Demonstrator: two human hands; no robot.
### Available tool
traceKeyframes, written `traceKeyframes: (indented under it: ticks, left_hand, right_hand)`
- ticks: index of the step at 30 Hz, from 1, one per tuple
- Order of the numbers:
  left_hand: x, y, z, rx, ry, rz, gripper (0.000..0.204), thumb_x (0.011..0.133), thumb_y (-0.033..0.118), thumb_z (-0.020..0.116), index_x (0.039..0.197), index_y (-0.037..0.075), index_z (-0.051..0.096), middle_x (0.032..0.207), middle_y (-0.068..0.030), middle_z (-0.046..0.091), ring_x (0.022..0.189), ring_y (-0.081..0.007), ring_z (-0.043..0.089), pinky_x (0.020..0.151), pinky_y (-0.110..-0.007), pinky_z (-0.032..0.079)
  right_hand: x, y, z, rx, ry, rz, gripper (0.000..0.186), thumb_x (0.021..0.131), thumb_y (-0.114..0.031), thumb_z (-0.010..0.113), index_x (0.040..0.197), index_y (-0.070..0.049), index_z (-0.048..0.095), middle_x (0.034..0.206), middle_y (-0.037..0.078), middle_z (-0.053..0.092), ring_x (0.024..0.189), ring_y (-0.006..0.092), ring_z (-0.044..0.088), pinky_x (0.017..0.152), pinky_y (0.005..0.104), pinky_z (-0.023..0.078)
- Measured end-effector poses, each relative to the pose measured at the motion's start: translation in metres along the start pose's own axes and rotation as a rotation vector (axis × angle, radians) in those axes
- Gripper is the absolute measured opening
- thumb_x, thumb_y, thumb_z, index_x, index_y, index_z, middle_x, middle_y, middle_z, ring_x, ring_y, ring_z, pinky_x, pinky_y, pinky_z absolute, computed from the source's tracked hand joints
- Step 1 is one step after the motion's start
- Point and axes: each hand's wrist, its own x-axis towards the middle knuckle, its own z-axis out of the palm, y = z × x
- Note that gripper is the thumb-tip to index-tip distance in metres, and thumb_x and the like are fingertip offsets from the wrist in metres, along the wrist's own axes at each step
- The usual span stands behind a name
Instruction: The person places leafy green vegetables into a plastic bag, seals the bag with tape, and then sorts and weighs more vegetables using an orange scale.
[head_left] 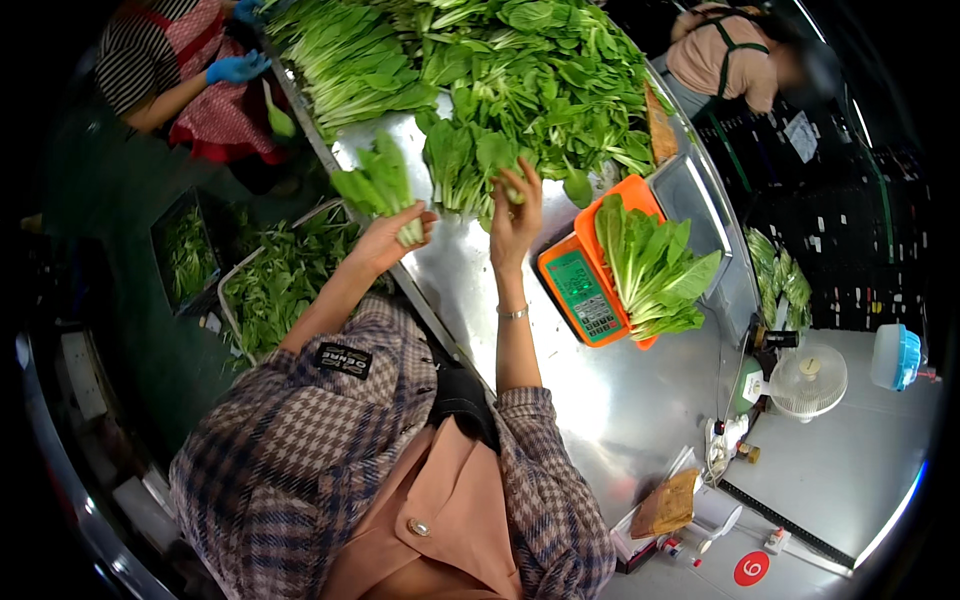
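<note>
My left hand [392, 240] is closed round the pale stems of a small bunch of leafy greens [378, 180], held above the metal table [450, 290] near its left edge. The leaves point up and away from me. My right hand [515, 215] is at the near edge of a big heap of leafy greens [540, 85]. Its fingers curl round a leafy green, whose pale stem end shows between them. Right of that hand stands an orange digital scale [578, 290] with a lit green display. Another bunch of greens [650, 262] lies on its pan.
A clear plastic bin [700, 205] stands beyond the scale. Crates of greens [285, 290] sit on the floor at left. A co-worker in blue gloves [238, 68] stands far left; another person [735, 55] bends at far right. A white fan [808, 382] and cardboard [665, 503] are at right.
</note>
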Motion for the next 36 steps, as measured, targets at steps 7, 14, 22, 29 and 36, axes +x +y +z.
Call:
traceKeyframes:
  ticks: [7,14,22,29,36]
  left_hand:
    - [0.002,-0.019,0.009,-0.077,-0.026,-0.096,0.028,0.080,0.025,0.059,0.103,0.010,0.054,0.095,-0.0007,0.054,0.083,-0.0123,0.053,0.068,-0.028,0.046]
    - [0.001,0.002,0.006,0.223,0.111,0.129,0.027,0.073,0.009,0.065,0.097,0.007,0.055,0.082,-0.0022,0.059,0.074,-0.0123,0.056,0.066,-0.026,0.046]
    - [-0.007,0.001,0.012,0.332,0.057,0.264,0.026,0.073,0.007,0.065,0.096,0.006,0.054,0.088,-0.0025,0.058,0.079,-0.0129,0.056,0.065,-0.027,0.047]
    - [-0.003,-0.002,0.001,0.483,-0.015,0.270,0.024,0.074,0.007,0.064,0.096,0.005,0.054,0.086,-0.0025,0.059,0.077,-0.0127,0.056,0.064,-0.026,0.047]
    - [-0.009,-0.004,0.005,0.677,0.019,0.316,0.025,0.073,0.004,0.064,0.095,0.003,0.054,0.083,-0.0033,0.060,0.072,-0.0117,0.055,0.057,-0.024,0.045]
  right_hand:
    - [-0.056,-0.015,0.023,-0.188,-0.321,-0.135,0.044,0.074,-0.002,0.056,0.117,-0.010,0.050,0.136,0.013,0.024,0.113,0.0261,0.041,0.089,0.0325,0.037]
    - [-0.064,-0.034,0.009,-0.225,-0.261,0.140,0.039,0.077,-0.015,0.058,0.111,-0.003,0.046,0.112,0.016,0.045,0.084,0.0260,0.056,0.069,0.0338,0.046]
    - [-0.074,-0.017,0.017,0.018,-0.282,0.411,0.018,0.084,-0.015,0.050,0.087,0.002,0.054,0.064,0.010,0.059,0.054,0.0165,0.057,0.051,0.0272,0.044]
    - [-0.075,-0.012,0.018,-0.058,-0.292,0.504,0.020,0.084,-0.016,0.051,0.086,0.003,0.056,0.073,0.007,0.059,0.057,0.0098,0.054,0.051,0.0215,0.042]
    - [-0.069,-0.008,0.020,-0.007,-0.082,0.277,0.012,0.077,-0.008,0.059,0.084,0.001,0.058,0.075,0.006,0.056,0.059,0.0106,0.051,0.055,0.0231,0.042]
